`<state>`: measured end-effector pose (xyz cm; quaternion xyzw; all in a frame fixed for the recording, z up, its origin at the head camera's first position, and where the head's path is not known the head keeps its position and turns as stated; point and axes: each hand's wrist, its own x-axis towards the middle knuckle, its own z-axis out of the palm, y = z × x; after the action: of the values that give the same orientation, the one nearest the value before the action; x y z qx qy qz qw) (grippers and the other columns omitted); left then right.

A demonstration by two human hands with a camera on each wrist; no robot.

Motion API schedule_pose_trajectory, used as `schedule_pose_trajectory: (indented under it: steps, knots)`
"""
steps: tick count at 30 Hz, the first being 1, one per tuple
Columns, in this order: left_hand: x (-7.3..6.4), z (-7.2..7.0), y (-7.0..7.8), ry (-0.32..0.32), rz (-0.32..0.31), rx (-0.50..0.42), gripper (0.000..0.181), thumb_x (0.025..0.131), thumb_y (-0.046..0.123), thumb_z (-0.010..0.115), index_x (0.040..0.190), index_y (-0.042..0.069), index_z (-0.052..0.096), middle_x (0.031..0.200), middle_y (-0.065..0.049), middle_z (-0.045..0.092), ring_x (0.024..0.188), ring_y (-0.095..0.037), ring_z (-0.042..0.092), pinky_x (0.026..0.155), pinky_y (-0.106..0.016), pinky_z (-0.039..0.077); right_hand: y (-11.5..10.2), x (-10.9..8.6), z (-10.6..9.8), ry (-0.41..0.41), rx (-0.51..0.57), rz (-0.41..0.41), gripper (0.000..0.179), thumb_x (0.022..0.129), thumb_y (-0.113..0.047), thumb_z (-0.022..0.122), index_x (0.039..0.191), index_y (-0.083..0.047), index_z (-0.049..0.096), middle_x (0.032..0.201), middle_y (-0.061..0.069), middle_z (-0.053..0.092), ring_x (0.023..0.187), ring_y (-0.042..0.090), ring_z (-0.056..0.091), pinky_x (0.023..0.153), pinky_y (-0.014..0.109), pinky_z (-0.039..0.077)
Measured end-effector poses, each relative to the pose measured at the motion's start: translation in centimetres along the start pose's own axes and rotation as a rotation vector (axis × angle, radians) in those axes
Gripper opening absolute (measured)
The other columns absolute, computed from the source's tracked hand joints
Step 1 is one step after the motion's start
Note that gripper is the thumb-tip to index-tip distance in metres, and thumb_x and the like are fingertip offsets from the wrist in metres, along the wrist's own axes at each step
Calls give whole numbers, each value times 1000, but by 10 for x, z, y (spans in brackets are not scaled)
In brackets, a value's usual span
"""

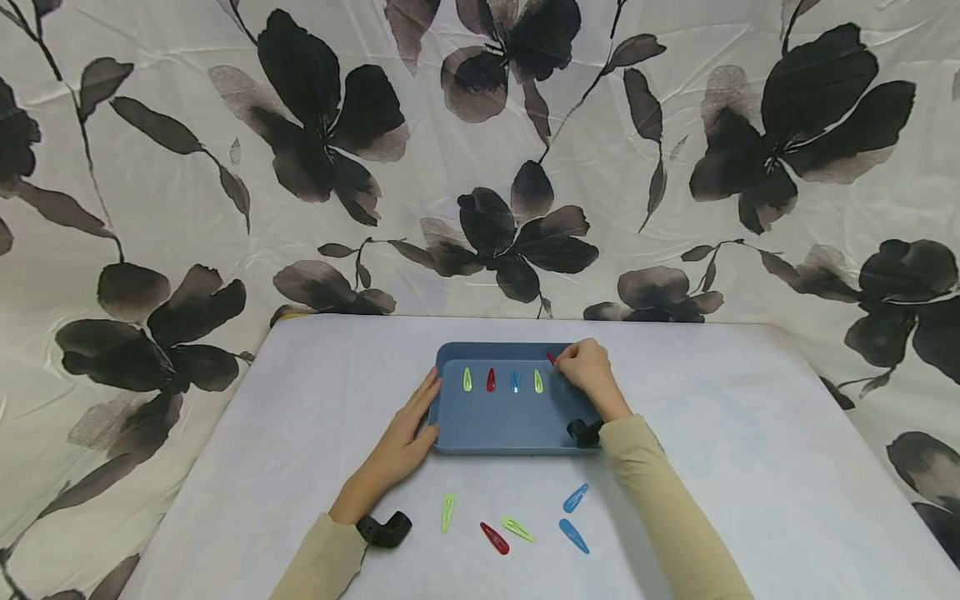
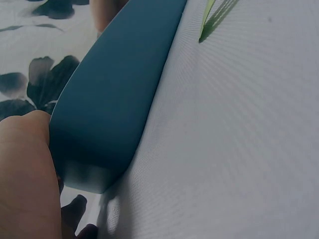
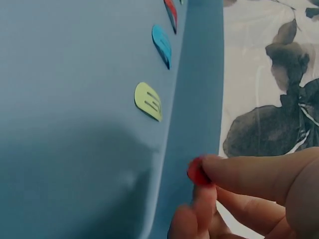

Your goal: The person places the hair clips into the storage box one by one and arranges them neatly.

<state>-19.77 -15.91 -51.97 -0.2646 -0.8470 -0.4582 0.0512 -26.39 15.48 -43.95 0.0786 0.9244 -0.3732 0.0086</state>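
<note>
A blue-grey tray (image 1: 495, 425) lies on the white table with a row of hair clips in it: a green clip (image 1: 467, 380), a red clip (image 1: 491, 380), a blue clip (image 1: 514, 382) and another green clip (image 1: 538, 381). Between thumb and fingers, my right hand (image 1: 588, 371) pinches a red hair clip (image 3: 198, 172) over the tray's far right corner. In the right wrist view the fingers hide most of that clip. My left hand (image 1: 401, 442) rests against the tray's left side, fingers extended along the rim; its thumb touches near the front left corner.
In front of the tray lie loose clips: a green clip (image 1: 447, 513), a red clip (image 1: 494, 538), a second green clip (image 1: 518, 528) and two blue clips (image 1: 574, 536). A floral cloth (image 1: 517, 167) hangs behind the table. Each wrist wears a black device (image 1: 385, 530).
</note>
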Motion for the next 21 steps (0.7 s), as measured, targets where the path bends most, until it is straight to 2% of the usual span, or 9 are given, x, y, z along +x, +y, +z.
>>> schedule_pose_trajectory:
  steps: [4,7,11,21]
  knots:
    - [0,0,0,1,2,-2,71,90,-2,52,156,1,27,165,-9,16,151,-23,14,116,-55,17,0,2,-1,-24,9,30,10,84,-8,72,82,1,77,76,11,71,60,17,61,57,27,48]
    - [0,0,0,1,3,-1,71,90,-2,53,156,1,27,165,-8,16,151,-23,14,116,-56,17,-1,3,0,-61,21,56,10,85,-6,73,79,1,76,66,9,68,52,14,63,53,26,48]
    - [-1,1,0,0,6,5,70,90,-1,53,156,1,28,165,-7,16,151,-23,14,116,-57,18,0,5,1,-88,5,81,10,83,-3,73,75,1,72,58,8,66,49,13,62,51,24,46]
    - [-1,0,0,7,8,2,71,90,-2,53,155,1,28,165,-10,16,151,-23,14,115,-58,18,6,9,7,-103,-52,96,4,81,3,72,83,6,71,59,9,66,45,10,62,45,19,47]
